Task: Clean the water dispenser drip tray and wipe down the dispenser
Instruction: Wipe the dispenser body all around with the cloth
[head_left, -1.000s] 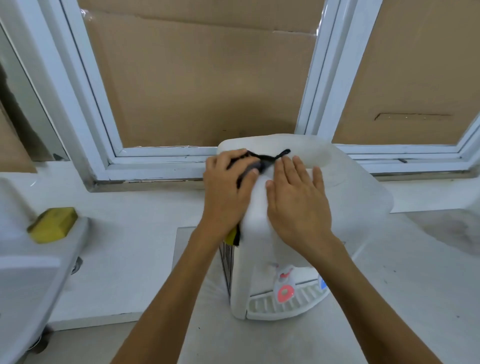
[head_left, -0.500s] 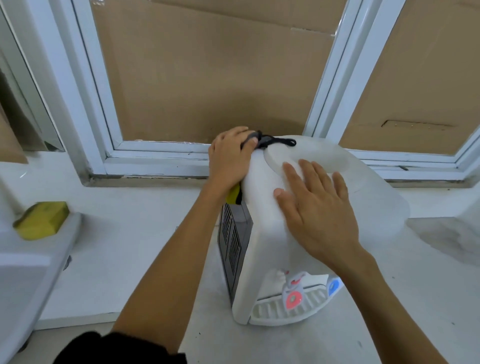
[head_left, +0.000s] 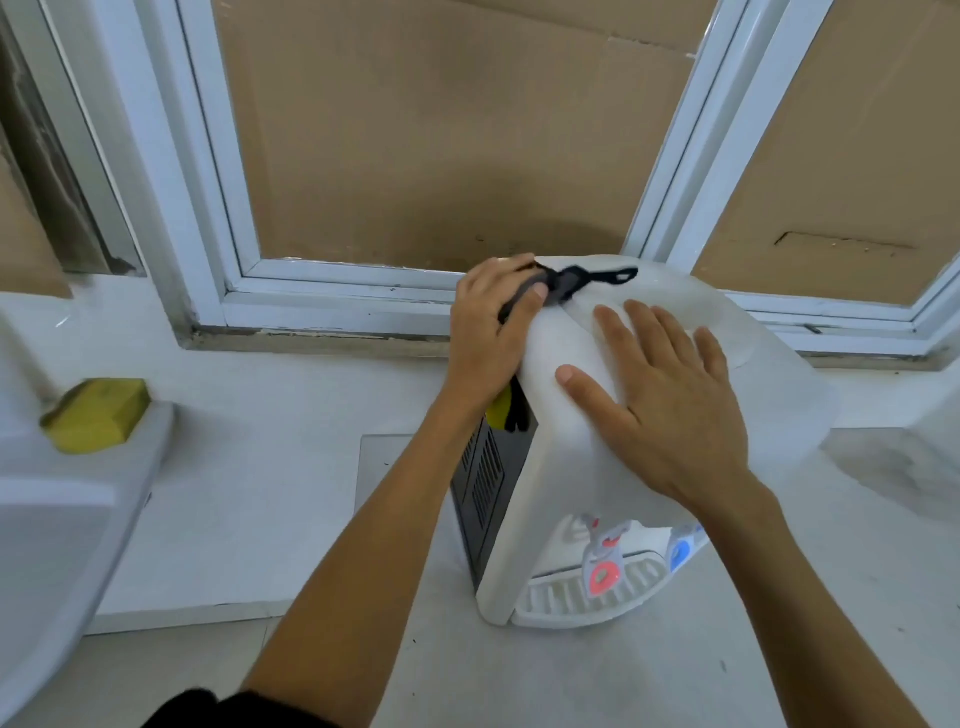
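A white counter (head_left: 270, 483) runs under a window frame (head_left: 332, 296) backed with cardboard (head_left: 431, 135). Right of centre on it stands the white water dispenser (head_left: 769, 415), its slatted drip tray (head_left: 566, 597) at the near base under red and blue taps. The right hand (head_left: 660, 405) lies flat on the dispenser's top, fingers spread wide. The left hand (head_left: 491, 338) grips a dark cloth (head_left: 566, 283) against the top's far left edge. A yellow sponge (head_left: 96, 415) sits on a sink rim at the left.

White dispenser (head_left: 675, 415) upright, slotted tray (head_left: 587, 597) seemingly seated
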